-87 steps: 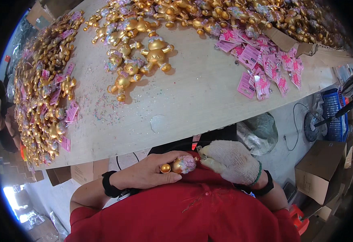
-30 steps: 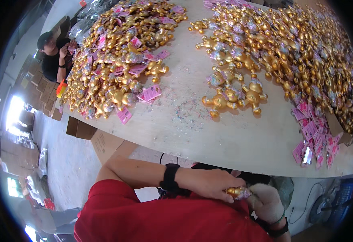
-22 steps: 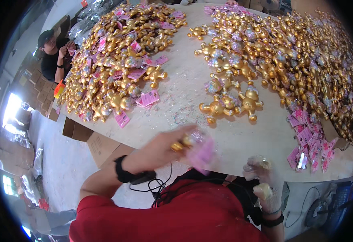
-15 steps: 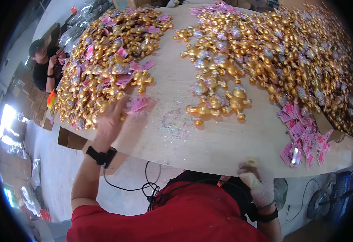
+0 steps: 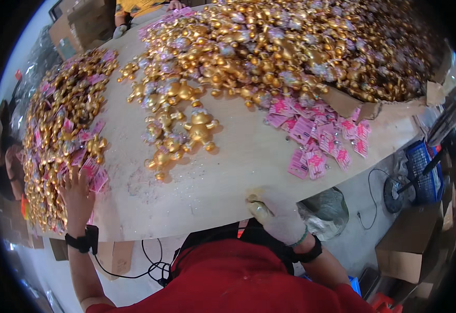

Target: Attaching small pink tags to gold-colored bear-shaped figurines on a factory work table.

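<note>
My bare left hand [image 5: 78, 195] lies at the near edge of the left pile of gold figures [image 5: 61, 141], its fingers apart beside pink cards [image 5: 99, 179]. No figure shows in its grip. My right hand [image 5: 277, 215], in a pale glove with yellowed fingertips, hovers at the table's front edge. Its fingers are curled in; whether anything is inside them is hidden. Between the hands, a few shiny gold bear-like figures [image 5: 201, 129] with glittery parts lie loose, trailing from the big right pile [image 5: 290, 47].
Pink cards [image 5: 316, 138] lie scattered in front of the right pile, beside a torn cardboard edge [image 5: 342, 101]. Glitter specks dot the pale tabletop [image 5: 212, 193]. Another person in yellow [image 5: 139, 6] is across the table. A cardboard box [image 5: 408, 245] and blue crate [image 5: 426, 172] stand right.
The view has swung to the right, so the piles appear farther left. My right hand has risen to the table edge. My left hand stays by the left pile.
</note>
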The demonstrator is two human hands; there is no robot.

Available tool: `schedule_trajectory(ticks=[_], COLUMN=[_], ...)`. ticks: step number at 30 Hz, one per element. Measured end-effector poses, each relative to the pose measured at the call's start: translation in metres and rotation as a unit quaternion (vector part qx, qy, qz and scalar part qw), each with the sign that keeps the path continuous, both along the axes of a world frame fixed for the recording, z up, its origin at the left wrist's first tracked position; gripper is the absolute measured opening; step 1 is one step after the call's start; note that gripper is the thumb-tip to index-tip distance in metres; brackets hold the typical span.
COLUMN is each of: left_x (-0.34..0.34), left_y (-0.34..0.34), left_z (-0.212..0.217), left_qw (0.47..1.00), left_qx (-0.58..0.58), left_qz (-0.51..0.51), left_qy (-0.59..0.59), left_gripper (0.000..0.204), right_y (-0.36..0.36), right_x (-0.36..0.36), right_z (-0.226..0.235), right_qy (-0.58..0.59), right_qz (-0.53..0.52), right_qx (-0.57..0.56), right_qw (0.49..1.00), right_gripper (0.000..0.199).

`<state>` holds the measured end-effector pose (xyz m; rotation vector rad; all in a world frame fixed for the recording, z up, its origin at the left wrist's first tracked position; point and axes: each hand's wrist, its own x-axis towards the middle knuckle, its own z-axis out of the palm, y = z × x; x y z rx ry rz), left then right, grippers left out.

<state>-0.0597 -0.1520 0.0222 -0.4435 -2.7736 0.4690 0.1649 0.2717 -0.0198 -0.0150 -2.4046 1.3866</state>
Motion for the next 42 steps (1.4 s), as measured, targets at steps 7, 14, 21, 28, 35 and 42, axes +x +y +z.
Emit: schedule_trajectory(ticks=[7, 14, 21, 28, 35, 42], left_x=[0.057, 0.082, 0.104, 0.077, 0.038, 0.046], left_y=[0.201, 0.373, 0.46, 0.474, 0.461, 0.441], left_z=[0.035, 0.007, -0.009, 0.026, 0.043, 0.017], left_qw=[0.873, 0.677, 0.715, 0.689, 0.422, 0.178], left_qx=[0.269, 0.261, 0.034, 0.135, 0.509, 0.549], left_qz=[-0.336, -0.611, -0.658, -0.58, -0.338, -0.178], left_qy=[-0.229, -0.316, -0.235, -0.414, -0.67, -0.797], left_gripper=[0.045, 0.04, 0.057, 0.059, 0.042, 0.046], right_y=[0.007, 0.017, 0.04, 0.057, 0.067, 0.082], right_x=[0.012, 0.059, 0.113, 0.13, 0.132, 0.134], right_z=[-0.007, 0.002, -0.014, -0.03, -0.038, -0.022], right_qy=[0.005, -0.037, -0.094, -0.146, -0.169, -0.112], right_qz=[0.028, -0.007, -0.12, -0.142, -0.137, -0.119], right_qx=[-0.005, -0.111, -0.142, -0.312, -0.38, -0.344], right_qw=[1.0, 0.993, 0.978, 0.928, 0.899, 0.925], right_gripper=[0.012, 0.013, 0.011, 0.013, 0.017, 0.013])
